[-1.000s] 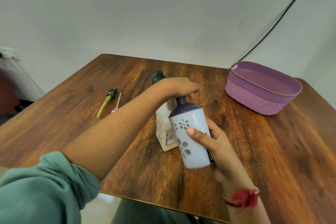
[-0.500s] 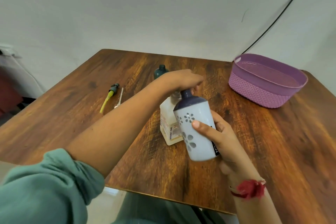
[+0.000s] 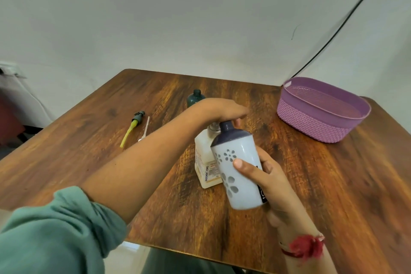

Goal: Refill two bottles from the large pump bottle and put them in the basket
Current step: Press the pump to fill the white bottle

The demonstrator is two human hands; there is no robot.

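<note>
At the centre of the table, the left hand presses palm-down on the large pump bottle; the right hand grips the flowered bottle, mouth best held beneath the spout.

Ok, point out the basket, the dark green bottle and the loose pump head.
basket (image 3: 311, 125), head view, woven front wall.
dark green bottle (image 3: 193, 101), head view, its shoulder.
loose pump head (image 3: 139, 115), head view, dark cap end.

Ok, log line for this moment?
left hand: on pump bottle top | right hand: holds white bottle, tilted | teal bottle: upright behind
</note>
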